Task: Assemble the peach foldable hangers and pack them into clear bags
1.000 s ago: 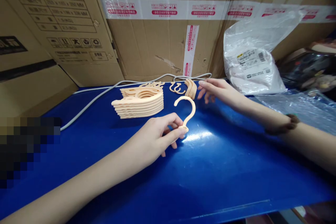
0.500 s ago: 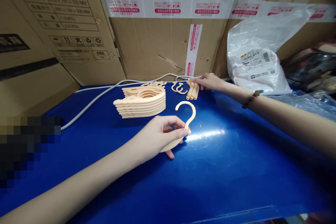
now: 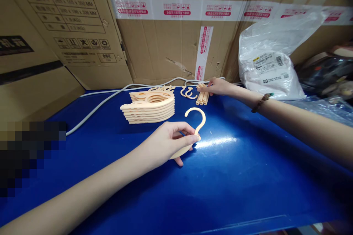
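Observation:
In front of me, my left hand (image 3: 171, 139) is closed around a cream plastic clothes hanger (image 3: 204, 119). Its hook curves up past my thumb, while my fingers and palm cover much of its body. At the back of the table, my right hand (image 3: 219, 87) reaches onto a small bunch of cream plastic hanger arms (image 3: 202, 99). The fingertips pinch at the bunch's upper end; how many pieces they grip is hidden. Just left of these lie loose hanger hooks (image 3: 188, 92). A neat stack of cream hanger bodies (image 3: 149, 112) sits behind my left hand.
More small cream pieces (image 3: 162, 89) lie behind the stack. A pale cable (image 3: 100, 103) runs along the back of the blue table (image 3: 220, 187). Cardboard boxes (image 3: 165, 44) wall off the back and left. A white plastic bag (image 3: 271, 69) stands at the right.
My right hand has shifted slightly left, its fingers coming down onto the hanger arms, which have moved a little. My left hand keeps the hanger in about the same place.

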Demonstrator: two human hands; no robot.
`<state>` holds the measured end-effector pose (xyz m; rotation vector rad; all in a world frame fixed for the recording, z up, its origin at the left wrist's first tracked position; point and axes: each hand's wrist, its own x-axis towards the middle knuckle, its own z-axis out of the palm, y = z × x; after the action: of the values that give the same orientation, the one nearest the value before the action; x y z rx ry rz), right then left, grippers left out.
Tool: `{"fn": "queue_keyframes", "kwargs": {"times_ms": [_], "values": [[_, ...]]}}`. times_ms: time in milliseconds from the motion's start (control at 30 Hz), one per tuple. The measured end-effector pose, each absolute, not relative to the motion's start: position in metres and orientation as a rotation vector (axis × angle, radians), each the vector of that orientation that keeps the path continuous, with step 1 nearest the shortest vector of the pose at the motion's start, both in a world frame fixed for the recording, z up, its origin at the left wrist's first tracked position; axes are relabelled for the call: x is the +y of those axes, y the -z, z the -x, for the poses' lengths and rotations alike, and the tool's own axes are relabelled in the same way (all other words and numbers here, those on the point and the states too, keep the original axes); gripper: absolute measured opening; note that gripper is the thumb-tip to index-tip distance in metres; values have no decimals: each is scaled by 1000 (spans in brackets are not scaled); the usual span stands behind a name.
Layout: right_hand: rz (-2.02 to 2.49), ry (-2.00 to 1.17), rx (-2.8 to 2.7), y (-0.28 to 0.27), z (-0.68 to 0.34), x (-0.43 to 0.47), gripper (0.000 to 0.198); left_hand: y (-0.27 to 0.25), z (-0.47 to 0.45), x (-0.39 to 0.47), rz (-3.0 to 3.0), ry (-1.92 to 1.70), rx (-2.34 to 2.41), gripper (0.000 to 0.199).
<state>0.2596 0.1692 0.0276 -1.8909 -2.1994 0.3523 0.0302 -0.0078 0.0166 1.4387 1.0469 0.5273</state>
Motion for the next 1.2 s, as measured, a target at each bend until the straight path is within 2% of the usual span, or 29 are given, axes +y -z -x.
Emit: {"fn": "queue_keyframes", "kwargs": {"times_ms": [133, 500, 633, 933, 1033, 1133, 1200], "values": [[1867, -426, -2166, -28, -259, 168, 50, -17, -30, -8, -1444, -518, 1054, 20], [1934, -517, -2025, -24, -260, 170, 19, -15, -30, -6, -1446, -523, 1023, 29], [1950, -501, -1982, -23, -261, 169, 16, -15, -30, -6, -1444, -516, 1028, 35], [1850, -537, -1794, -35, -270, 156, 9, -11, -27, -3, -1404, -547, 972, 27], [1771, -566, -1692, -42, -271, 140, 17, -10, -26, -4, -1350, -572, 973, 23], [1644, -684, -1684, -45, -269, 113, 19, -13, -26, -5, -1280, -585, 980, 18], [1513, -874, -1682, -45, -265, 92, 17, -16, -26, -6, -1232, -596, 993, 14]]}}
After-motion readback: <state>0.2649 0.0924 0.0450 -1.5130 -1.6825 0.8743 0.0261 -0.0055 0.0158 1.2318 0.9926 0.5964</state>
